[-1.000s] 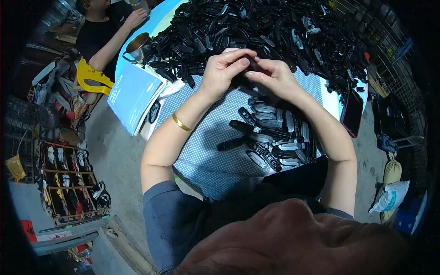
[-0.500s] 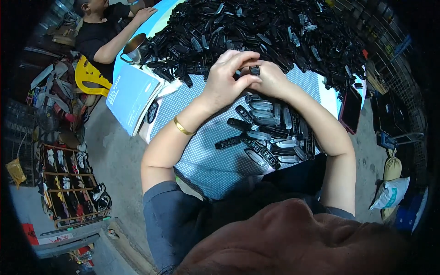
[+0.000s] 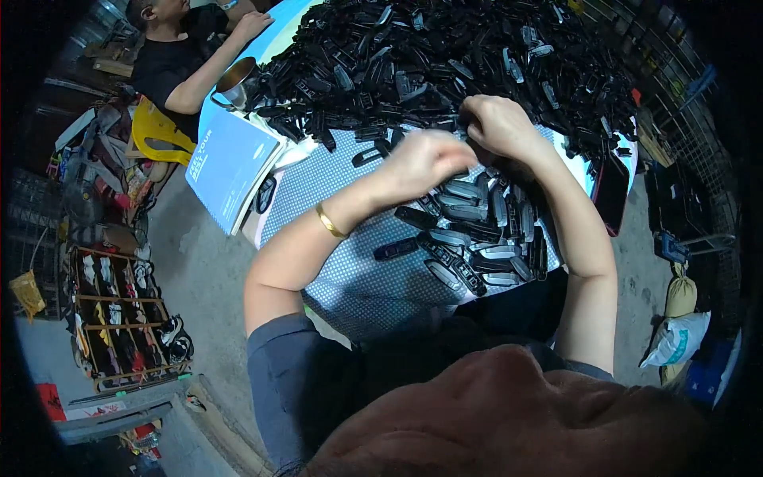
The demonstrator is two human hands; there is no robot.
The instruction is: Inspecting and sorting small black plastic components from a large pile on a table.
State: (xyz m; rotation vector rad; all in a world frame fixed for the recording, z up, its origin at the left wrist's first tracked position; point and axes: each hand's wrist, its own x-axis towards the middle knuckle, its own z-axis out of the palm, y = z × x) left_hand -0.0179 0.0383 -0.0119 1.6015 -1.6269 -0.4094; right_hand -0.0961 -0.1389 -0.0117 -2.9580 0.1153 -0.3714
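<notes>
Where the black-parts pile [image 3: 445,63] ends, right hand [image 3: 497,123] fingers closed (contents hidden), left hand [image 3: 421,163] blurred, perhaps empty, blue booklet [image 3: 230,167] left.

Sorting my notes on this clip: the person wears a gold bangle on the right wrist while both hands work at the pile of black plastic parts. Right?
Not quite. The head view shows the gold bangle on the left wrist, not the right. Both hands do work at the pile of black plastic parts.

Small assembly workshop: table [image 3: 350,278] heaped with black plastic parts [image 3: 445,56], second worker [image 3: 187,56] at far corner, cluttered floor rack [image 3: 127,326].
</notes>
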